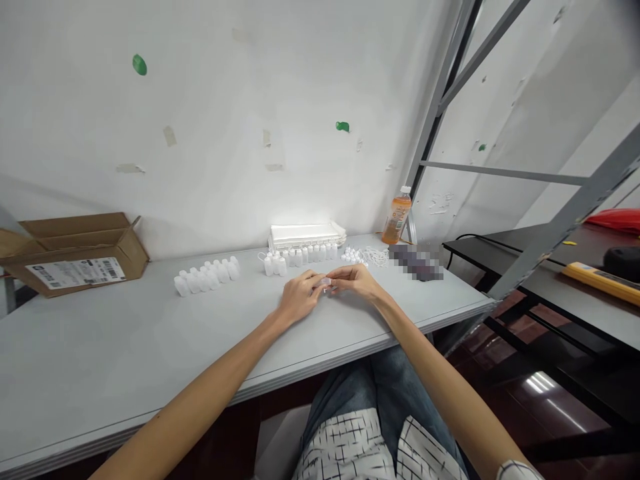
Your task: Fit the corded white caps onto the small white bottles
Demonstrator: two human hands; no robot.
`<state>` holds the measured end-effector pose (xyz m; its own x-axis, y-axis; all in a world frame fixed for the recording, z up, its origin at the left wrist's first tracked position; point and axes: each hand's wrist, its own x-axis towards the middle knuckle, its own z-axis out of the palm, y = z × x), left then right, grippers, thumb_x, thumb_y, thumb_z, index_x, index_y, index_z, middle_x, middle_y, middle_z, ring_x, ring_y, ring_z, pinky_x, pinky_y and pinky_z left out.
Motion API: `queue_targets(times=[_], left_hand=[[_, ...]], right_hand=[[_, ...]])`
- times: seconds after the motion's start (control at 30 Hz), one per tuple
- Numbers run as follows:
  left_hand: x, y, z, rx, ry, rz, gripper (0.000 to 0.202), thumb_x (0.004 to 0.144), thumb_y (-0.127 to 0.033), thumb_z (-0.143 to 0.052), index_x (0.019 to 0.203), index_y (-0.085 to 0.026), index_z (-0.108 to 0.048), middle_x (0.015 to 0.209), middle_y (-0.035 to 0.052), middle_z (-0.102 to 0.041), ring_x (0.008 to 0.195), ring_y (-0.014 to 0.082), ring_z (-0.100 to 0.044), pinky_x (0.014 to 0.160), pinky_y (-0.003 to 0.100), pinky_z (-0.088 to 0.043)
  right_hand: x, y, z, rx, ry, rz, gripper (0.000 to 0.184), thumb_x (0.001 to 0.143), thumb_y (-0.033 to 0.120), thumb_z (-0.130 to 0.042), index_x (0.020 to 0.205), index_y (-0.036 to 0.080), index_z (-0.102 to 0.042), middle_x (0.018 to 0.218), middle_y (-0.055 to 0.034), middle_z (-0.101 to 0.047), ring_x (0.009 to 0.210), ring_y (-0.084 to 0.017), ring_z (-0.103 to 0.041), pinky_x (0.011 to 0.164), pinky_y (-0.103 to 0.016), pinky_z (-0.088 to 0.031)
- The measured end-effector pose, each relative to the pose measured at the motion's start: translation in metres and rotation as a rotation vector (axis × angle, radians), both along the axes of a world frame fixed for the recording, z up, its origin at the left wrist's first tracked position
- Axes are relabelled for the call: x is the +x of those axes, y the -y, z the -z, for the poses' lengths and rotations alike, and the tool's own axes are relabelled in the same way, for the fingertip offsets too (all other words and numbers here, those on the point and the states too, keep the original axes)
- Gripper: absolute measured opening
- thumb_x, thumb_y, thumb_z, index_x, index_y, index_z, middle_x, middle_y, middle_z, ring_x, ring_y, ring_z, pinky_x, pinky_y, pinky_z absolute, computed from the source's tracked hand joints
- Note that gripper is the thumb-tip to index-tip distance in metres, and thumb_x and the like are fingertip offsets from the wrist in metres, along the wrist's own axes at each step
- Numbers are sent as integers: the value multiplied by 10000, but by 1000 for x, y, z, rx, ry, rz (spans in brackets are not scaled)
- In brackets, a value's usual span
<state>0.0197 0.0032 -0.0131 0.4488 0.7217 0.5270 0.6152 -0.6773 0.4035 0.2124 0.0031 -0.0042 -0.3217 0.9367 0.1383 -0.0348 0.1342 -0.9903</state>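
Observation:
My left hand (299,297) and my right hand (359,281) meet just above the table's middle. Between their fingertips is a small white plastic bottle (325,282), mostly covered by the fingers. The left fingers wrap around it from one side, while the right fingers pinch its other end; what exactly they grip there is hidden. Beyond the hands stands a row of small white bottles (310,254). To the left is a second cluster of white bottles (206,277). Small white pointed caps (352,255) lie past my right hand, beside a heap of thin white rings (376,256).
White stacked trays (307,235) sit against the wall. At the left is an open cardboard box (80,257). An orange drink bottle (397,217) stands at the back right, near a blurred-out dark object (417,262). A grey metal frame (505,173) rises at the table's right end.

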Motion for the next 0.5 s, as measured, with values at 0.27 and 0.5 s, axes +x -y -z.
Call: queue_targets(times=[0.27, 0.5], left_hand=[[2, 4, -7, -93, 11, 1, 293, 942, -319, -420, 998, -212, -687, 888, 32, -672, 712, 152, -603, 644, 264, -423], [3, 5, -9, -167, 87, 14, 318, 937, -345, -405, 970, -205, -690, 720, 16, -664, 693, 161, -597, 641, 254, -411]], right_hand=[[1, -1, 1, 19, 24, -39, 416, 626, 430, -796, 902, 122, -757, 769, -82, -733, 744, -199, -682, 780, -376, -556], [0, 1, -2, 22, 30, -36, 438, 626, 447, -791, 908, 115, -750, 751, -78, -723, 738, -204, -683, 782, -388, -552]])
